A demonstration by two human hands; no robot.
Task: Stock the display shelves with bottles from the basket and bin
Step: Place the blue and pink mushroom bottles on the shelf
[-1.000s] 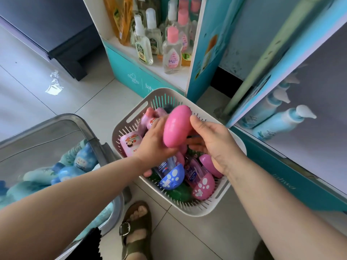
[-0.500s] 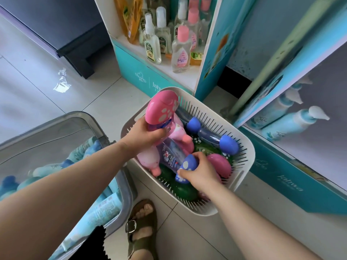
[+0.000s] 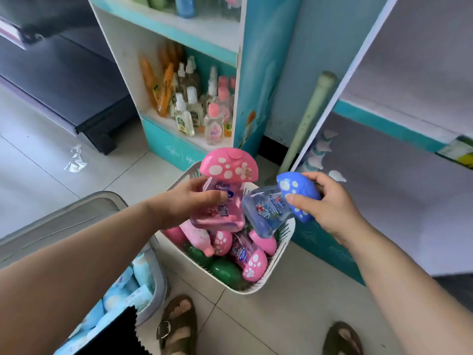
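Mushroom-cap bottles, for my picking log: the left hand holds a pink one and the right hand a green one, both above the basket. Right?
No: the head view shows the right hand holding a blue mushroom-cap bottle, not green. The left hand holds the pink mushroom-cap bottle, both above the basket.

We see the bin (image 3: 64, 216) cut off by the lower left edge, and the top-shelf bottles (image 3: 184, 6) cropped at the upper edge.

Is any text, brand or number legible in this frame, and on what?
Nothing reads clearly.
Pink bottle label: printed, blurred.
Blue bottle label: printed, blurred.
Shelf bottles labels: too small.
Teal shelf base: faint script, unreadable.
Shelf-edge tag: blurred.
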